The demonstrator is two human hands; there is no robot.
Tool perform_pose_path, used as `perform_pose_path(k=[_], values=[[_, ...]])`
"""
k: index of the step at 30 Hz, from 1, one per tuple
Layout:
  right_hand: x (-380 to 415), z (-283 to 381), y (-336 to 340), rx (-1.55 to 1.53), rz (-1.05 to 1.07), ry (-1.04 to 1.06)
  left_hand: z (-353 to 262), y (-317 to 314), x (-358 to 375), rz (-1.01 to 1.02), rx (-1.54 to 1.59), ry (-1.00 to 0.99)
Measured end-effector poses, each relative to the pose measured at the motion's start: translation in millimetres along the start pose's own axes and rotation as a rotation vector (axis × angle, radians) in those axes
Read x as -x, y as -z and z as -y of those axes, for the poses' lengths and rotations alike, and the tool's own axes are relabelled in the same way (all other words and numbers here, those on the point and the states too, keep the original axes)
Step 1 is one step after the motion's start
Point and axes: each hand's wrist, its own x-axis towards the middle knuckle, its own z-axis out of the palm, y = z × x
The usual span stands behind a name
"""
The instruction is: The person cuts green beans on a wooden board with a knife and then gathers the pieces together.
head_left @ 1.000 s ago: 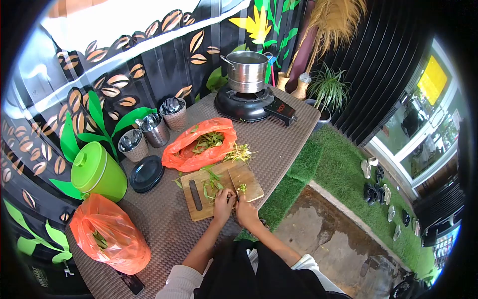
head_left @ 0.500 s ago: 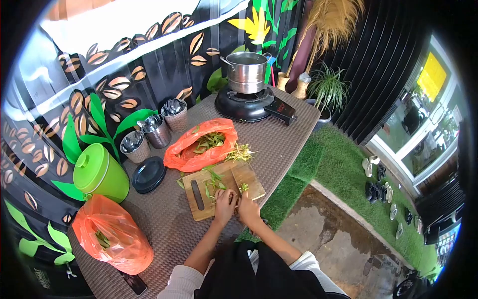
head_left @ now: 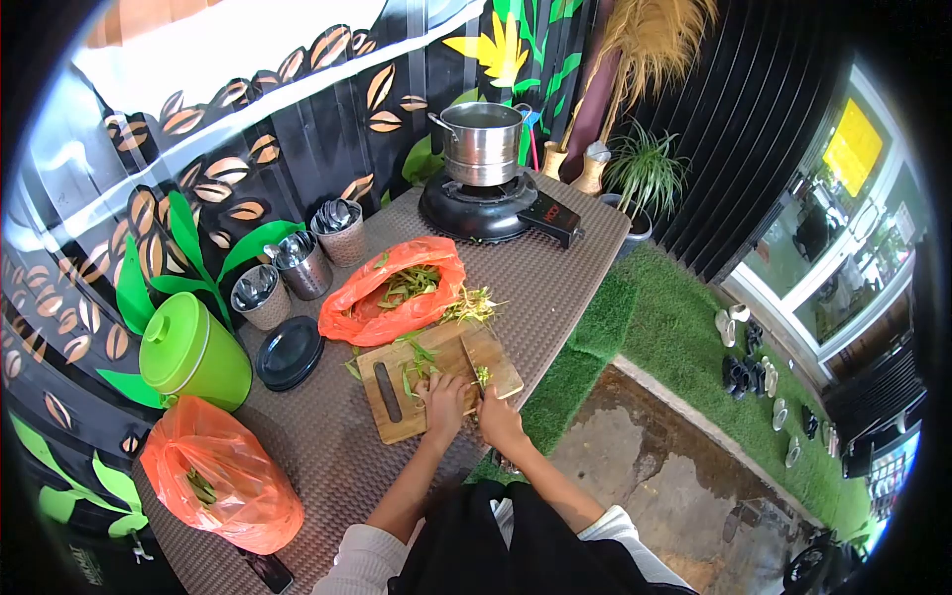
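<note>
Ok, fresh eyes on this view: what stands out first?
Probably the open orange bag of green leaves, just beyond the cutting board. Next, the lime-green lidded container on the left of the table, and the steel pot on the black stove at the far end.

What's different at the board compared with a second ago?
The left hand has uncurled and now lies flatter by the greens, slightly farther from the right hand. The right hand keeps its grip on the knife. Board and pot stay put.
</note>
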Motion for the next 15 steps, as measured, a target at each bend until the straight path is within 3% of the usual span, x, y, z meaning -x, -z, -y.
perform_pose_path(k=[9, 15], values=[[-14, -4, 5, -0.055, 0.015, 0.066, -3, 5, 2, -0.018, -0.016, -0.075], [-3, 8, -3, 0.000, -0.015, -0.007, 0, 1, 3, -0.038, -0.014, -0.073]])
